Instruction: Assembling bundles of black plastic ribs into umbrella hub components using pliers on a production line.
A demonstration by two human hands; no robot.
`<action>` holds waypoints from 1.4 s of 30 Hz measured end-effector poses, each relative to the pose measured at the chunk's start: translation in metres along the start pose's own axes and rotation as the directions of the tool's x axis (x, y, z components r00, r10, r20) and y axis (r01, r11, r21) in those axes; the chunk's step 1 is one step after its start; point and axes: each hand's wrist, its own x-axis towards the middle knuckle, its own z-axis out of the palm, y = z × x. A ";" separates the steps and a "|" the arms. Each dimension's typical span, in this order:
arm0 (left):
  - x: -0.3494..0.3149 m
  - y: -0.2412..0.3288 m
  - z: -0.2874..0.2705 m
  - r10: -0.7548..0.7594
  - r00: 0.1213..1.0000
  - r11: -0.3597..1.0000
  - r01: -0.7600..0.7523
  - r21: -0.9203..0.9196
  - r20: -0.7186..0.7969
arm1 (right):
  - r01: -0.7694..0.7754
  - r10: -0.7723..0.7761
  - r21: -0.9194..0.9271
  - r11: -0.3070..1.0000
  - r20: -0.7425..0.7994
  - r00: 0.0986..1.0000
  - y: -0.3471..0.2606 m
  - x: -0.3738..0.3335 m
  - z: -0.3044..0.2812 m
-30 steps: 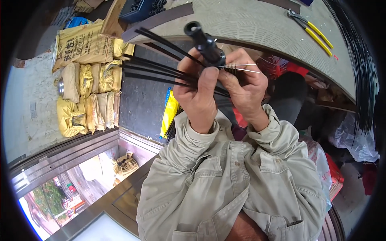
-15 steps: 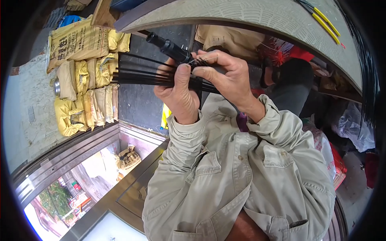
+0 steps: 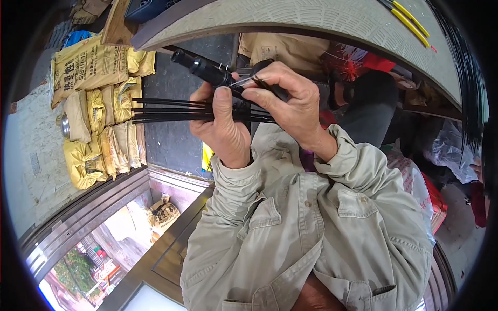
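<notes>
Thin black ribs (image 3: 165, 110) fan out to the left from what looks like an umbrella frame, with a stepped black cylindrical tube (image 3: 199, 67) at its top. My left hand (image 3: 224, 124) is closed round the ribs and the tube's lower end, its thumb upright in front and its other fingers mostly behind. Just to the right, my right hand (image 3: 290, 98) pinches a thin silvery wire (image 3: 240, 82) between thumb and forefinger, against the tube's base. Short black pieces stick out near the right fingertips. The joint between my hands is partly hidden by the fingers.
Beyond my hands curves a pale tabletop (image 3: 311, 13) bearing yellow-handled pliers (image 3: 410, 20). Long black strands (image 3: 469, 98) hang off its right end. Yellow and brown sacks (image 3: 91, 72) lie at the left. A dark-trousered leg (image 3: 371, 106) and plastic bags (image 3: 451, 155) are at the right.
The view has shifted a little, carrying most things left. The tube is slightly lower and further left in my hands, and more of the silvery wire shows. Both hands keep their grip.
</notes>
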 end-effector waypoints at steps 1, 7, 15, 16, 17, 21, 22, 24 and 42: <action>0.000 -0.001 0.000 -0.014 1.000 1.000 0.014 0.008 -0.011 | -0.002 0.002 0.000 1.000 -0.002 1.000 -0.001 0.001 0.001; -0.001 -0.002 -0.002 0.018 1.000 1.000 -0.019 -0.016 -0.013 | -0.242 0.237 0.093 0.966 0.062 0.970 -0.007 0.004 0.004; -0.005 0.000 0.000 0.029 0.999 0.999 -0.029 0.016 -0.042 | -0.166 0.157 0.115 0.979 0.082 0.984 -0.001 -0.005 0.008; -0.006 0.001 0.000 0.029 0.999 1.000 -0.030 -0.008 -0.040 | -0.167 0.158 0.117 0.979 0.082 0.984 -0.002 -0.007 0.010; -0.006 0.002 -0.001 0.029 0.999 1.000 -0.030 -0.007 -0.040 | -0.202 0.195 0.131 0.971 0.059 0.979 -0.002 -0.008 0.013; -0.005 0.005 -0.001 0.037 0.998 0.999 -0.037 0.002 -0.056 | -0.158 0.153 0.064 0.985 0.080 0.985 -0.002 -0.009 0.013; -0.004 0.006 -0.001 0.032 0.997 0.999 -0.031 0.011 -0.063 | -0.156 0.150 0.066 0.986 0.080 0.985 -0.004 -0.009 0.015; -0.004 0.003 -0.005 0.027 0.997 1.000 -0.026 0.017 -0.069 | -0.183 0.192 0.223 0.958 -0.019 0.981 -0.009 -0.007 0.021; -0.011 -0.002 0.004 -0.004 1.000 0.998 0.002 -0.068 -0.021 | -0.443 0.363 0.346 0.827 0.274 0.891 0.002 0.009 -0.008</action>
